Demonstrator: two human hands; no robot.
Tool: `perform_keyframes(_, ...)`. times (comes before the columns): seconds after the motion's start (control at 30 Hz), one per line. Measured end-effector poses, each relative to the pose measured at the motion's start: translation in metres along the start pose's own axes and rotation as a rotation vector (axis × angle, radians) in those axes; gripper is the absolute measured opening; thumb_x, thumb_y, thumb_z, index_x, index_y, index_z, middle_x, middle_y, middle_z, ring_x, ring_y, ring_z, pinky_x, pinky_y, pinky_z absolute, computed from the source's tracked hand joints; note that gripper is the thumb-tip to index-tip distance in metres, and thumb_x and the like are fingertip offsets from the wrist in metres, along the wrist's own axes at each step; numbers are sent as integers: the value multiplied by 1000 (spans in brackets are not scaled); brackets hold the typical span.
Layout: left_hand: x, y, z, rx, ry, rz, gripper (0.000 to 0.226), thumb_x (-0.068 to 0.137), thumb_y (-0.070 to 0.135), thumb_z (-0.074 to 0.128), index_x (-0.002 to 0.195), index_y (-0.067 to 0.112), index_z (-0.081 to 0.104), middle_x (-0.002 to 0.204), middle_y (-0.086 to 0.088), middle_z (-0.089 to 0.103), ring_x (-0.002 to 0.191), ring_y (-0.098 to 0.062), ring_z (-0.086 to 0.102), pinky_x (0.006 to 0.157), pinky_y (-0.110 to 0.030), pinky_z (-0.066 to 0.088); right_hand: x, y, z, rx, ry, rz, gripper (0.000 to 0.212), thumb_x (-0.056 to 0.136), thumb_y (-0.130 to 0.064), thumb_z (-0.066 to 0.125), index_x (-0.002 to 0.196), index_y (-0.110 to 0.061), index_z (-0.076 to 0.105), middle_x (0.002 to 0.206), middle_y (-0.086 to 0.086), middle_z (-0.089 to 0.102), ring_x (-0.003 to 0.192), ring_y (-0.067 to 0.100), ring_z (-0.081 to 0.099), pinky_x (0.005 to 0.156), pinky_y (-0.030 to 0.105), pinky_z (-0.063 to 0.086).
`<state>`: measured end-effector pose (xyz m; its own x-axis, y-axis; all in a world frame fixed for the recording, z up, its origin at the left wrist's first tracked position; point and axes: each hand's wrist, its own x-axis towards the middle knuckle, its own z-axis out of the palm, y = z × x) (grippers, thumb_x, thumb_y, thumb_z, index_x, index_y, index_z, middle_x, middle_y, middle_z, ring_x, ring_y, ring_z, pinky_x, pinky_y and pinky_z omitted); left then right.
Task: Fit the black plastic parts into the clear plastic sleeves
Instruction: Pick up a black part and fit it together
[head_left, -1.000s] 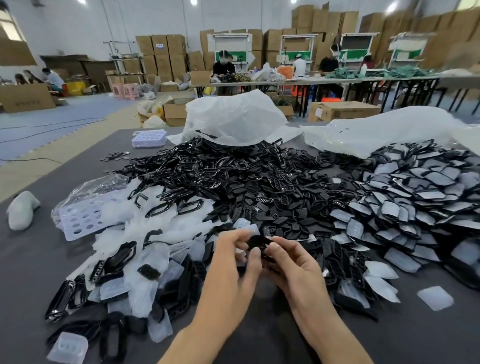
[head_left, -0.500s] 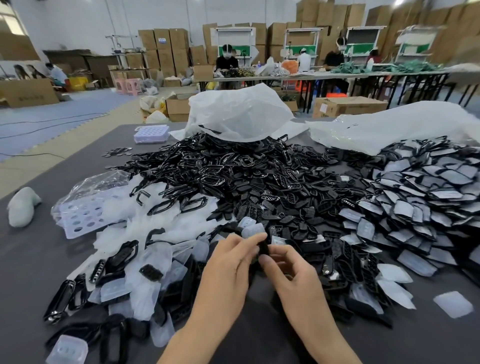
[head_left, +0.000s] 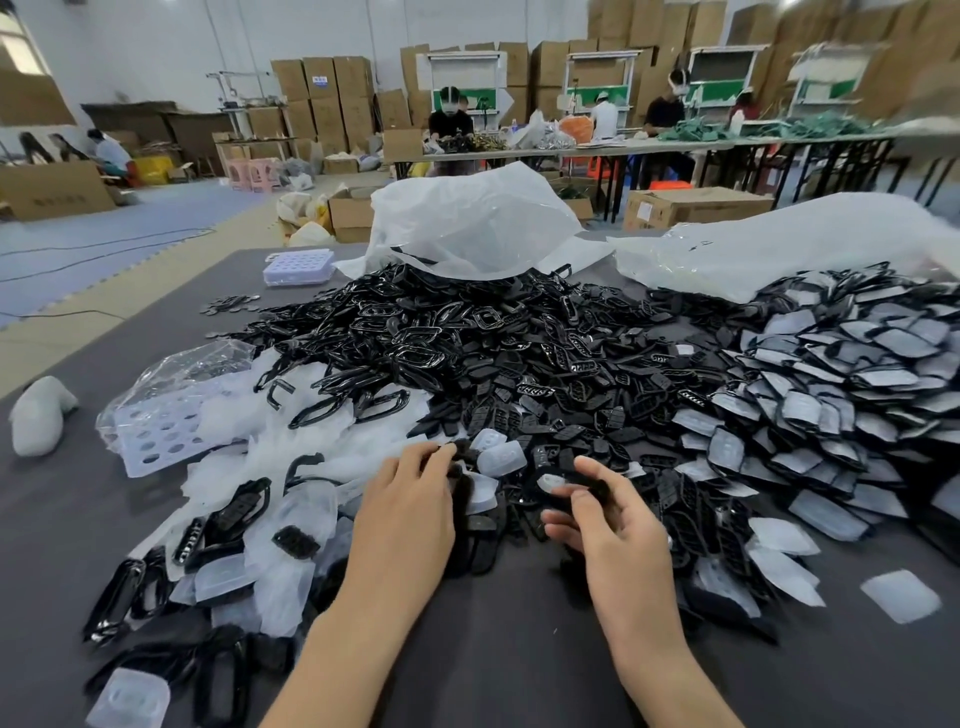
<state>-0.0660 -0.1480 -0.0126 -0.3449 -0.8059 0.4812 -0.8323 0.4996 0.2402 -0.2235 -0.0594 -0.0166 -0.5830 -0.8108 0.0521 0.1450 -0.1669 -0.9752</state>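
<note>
The right hand (head_left: 608, 525) pinches a black part (head_left: 576, 488) with a clear sleeve (head_left: 551, 482) at its tip; its long axis runs from 9 to 3 o'clock. At 9 o'clock the left hand (head_left: 410, 499) rests fingertips on the heap of black parts (head_left: 493, 364), its grip unclear. Filled sleeves (head_left: 831, 395) lie at 2 o'clock on the grey counter (head_left: 493, 649).

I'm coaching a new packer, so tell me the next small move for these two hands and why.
Probably bring the hands together again. The right hand pinches a black part with a bit of clear sleeve showing at its fingertips, while the left hand reaches into the pile by a loose clear sleeve. Taking that sleeve and meeting the right hand looks like the natural step.
</note>
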Motion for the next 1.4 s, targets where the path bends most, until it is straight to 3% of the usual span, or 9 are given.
perform_keyframes(0.27, 20, -6, 1, 146, -128, 63, 23, 100, 33, 55, 120, 29, 66, 113, 5, 63, 103, -24, 56, 84, -36, 46, 25, -12, 14, -46, -74, -41, 28, 106, -17, 52, 114, -37, 69, 97, -7, 77, 85, 16, 76, 78, 21, 59)
perform_keyframes(0.37, 15, -6, -3, -40, 64, 44, 9, 95, 22, 67, 102, 22, 71, 96, 2, 56, 86, -21, 54, 66, -33, 48, 35, -11, 24, -9, -106, -6, 28, 104, -14, 55, 109, -36, 73, 94, -4, 78, 84, 17, 76, 78, 22, 60)
perform_keyframes(0.53, 16, -1, -10, -531, 160, -134, 19, 99, 35, 51, 115, 32, 61, 101, 22, 56, 93, -2, 54, 80, -10, 41, 38, -8, 24, 41, -122, 13, 28, 102, -10, 58, 109, -31, 75, 95, 0, 79, 82, 17, 77, 72, 19, 58)
perform_keyframes(0.7, 14, 2, -11, -380, 112, -72, 16, 99, 22, 59, 114, 25, 66, 103, 17, 58, 98, -6, 56, 81, -22, 44, 40, -8, 21, 39, -63, -11, 28, 102, -14, 59, 106, -34, 77, 90, -3, 78, 82, 17, 77, 73, 18, 58)
perform_keyframes(0.83, 14, 5, -13, -398, 118, -86, 16, 99, 15, 58, 110, 17, 70, 101, 9, 62, 90, -2, 57, 80, -12, 42, 40, -8, 20, 35, -54, -15, 29, 102, -14, 60, 104, -36, 78, 89, -2, 78, 82, 17, 77, 72, 17, 58)
perform_keyframes(1.0, 16, 10, -27, -932, 172, -397, 5, 95, 30, 65, 93, 32, 70, 85, 8, 74, 84, -5, 69, 74, -13, 50, 38, -10, 21, 47, -71, -3, 28, 102, -14, 60, 105, -34, 78, 94, 3, 78, 83, 18, 77, 74, 18, 58)
perform_keyframes(1.1, 16, 12, -26, -1123, 120, -426, 8, 94, 31, 65, 88, 29, 70, 88, 0, 73, 83, -17, 68, 84, -33, 55, 36, -13, 23, 71, -120, 19, 28, 101, -11, 60, 104, -32, 79, 94, 4, 78, 82, 18, 76, 74, 19, 58)
perform_keyframes(1.17, 16, 19, -22, -1220, 71, -424, 12, 95, 23, 65, 84, 27, 69, 85, 4, 72, 81, -11, 65, 89, -41, 53, 33, -15, 27, 128, -201, 62, 28, 100, -11, 61, 103, -30, 81, 96, 5, 79, 82, 17, 75, 73, 20, 58)
perform_keyframes(1.4, 12, 27, -9, -1120, 126, -366, 18, 96, 21, 66, 84, 35, 65, 72, 10, 67, 69, -7, 62, 67, -23, 51, 30, -14, 29, 290, -381, 171, 28, 84, -24, 67, 109, -25, 80, 93, 15, 76, 82, 17, 74, 77, 22, 58)
